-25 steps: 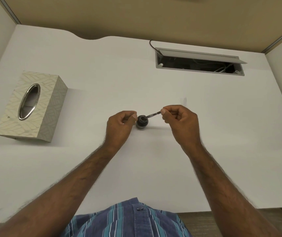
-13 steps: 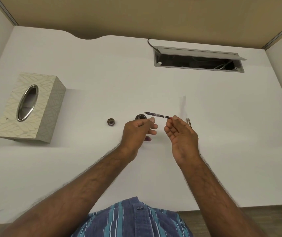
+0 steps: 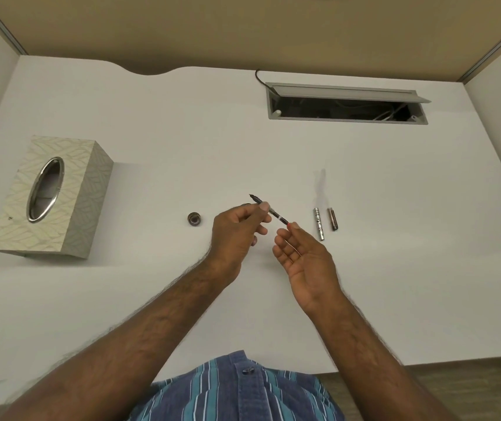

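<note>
A thin dark pen insert (image 3: 276,216) with a nib at its far left end is held above the white desk (image 3: 152,165). My left hand (image 3: 237,229) pinches it near the nib between thumb and forefinger. My right hand (image 3: 303,256) lies palm up with relaxed fingers, and its thumb tip touches the insert's rear end. A small ink bottle (image 3: 245,204) is almost wholly hidden behind my left hand. Its round cap (image 3: 194,218) lies on the desk to the left.
A silver pen barrel (image 3: 319,223) and a brown pen cap (image 3: 332,219) lie side by side right of my hands. A patterned tissue box (image 3: 48,196) stands at the left. An open cable tray (image 3: 346,108) is set in the desk's far side.
The nib has come up out of the ink bottle. My left hand let go of the bottle and took hold of the pen insert. My right hand has opened and turned palm up.
</note>
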Demonstrator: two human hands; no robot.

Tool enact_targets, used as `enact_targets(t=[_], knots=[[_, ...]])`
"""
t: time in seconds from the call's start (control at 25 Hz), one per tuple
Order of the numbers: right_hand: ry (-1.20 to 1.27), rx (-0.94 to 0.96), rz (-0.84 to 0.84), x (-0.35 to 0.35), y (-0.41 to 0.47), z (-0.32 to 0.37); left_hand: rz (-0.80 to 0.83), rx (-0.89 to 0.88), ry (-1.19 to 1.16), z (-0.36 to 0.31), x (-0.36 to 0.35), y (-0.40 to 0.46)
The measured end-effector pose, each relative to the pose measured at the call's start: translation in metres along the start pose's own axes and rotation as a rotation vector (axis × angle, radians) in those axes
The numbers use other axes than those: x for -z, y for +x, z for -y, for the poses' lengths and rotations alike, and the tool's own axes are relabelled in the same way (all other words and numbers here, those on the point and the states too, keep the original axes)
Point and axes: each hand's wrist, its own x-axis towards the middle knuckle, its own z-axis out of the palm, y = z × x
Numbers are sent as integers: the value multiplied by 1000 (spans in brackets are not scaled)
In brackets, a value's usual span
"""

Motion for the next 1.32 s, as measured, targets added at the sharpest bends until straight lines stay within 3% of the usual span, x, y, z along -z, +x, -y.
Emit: enact_targets(t=[0.2, 0.36, 0.76, 1.16, 1.32], knots=[[-490, 211, 21, -2, -7, 11, 95, -60, 110, -10, 17, -1], [-701, 266, 102, -12, -15, 18, 167, -86, 164, -18, 28, -5], [-680, 331, 166, -33, -30, 10, 246, -138, 261, -39, 63, -22], [-544, 319, 203, -79, -34, -20, -99, -319, 334, -73, 207, -12], [-515, 310, 200, -96, -33, -32, -282, -515, 554, -95, 276, 1]])
